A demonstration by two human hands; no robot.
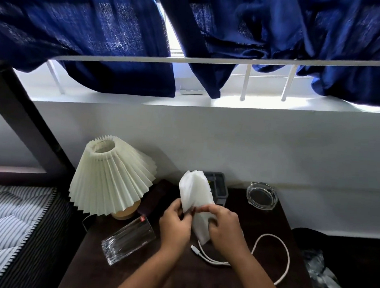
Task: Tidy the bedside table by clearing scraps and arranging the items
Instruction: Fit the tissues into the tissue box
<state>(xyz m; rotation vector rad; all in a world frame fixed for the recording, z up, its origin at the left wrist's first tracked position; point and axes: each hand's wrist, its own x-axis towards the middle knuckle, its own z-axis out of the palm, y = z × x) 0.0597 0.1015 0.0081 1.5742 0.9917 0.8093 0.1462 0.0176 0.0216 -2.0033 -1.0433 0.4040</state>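
A white cable (273, 258) is seen nearest, lying in a loose loop on the dark bedside table (198, 284); it has not been wound up yet. Just to its left a clear glass (128, 240) is left lying on its side; it has not been stood up yet. Above the middle of the table a white tissue (196, 195) is held up by both hands; the left hand (175, 225) is closed on its lower edge, and the right hand (226, 228) is closed round its lower part; it looks like it is being folded or bunched, so the scrap is not cleared away yet. Farther back a pleated lamp (111, 177) is stood at the left; a grey box (218, 185) is partly hidden behind the tissue; a glass ashtray (262, 196) is set at the right, near the wall. Most of the tidying seems still to be done.
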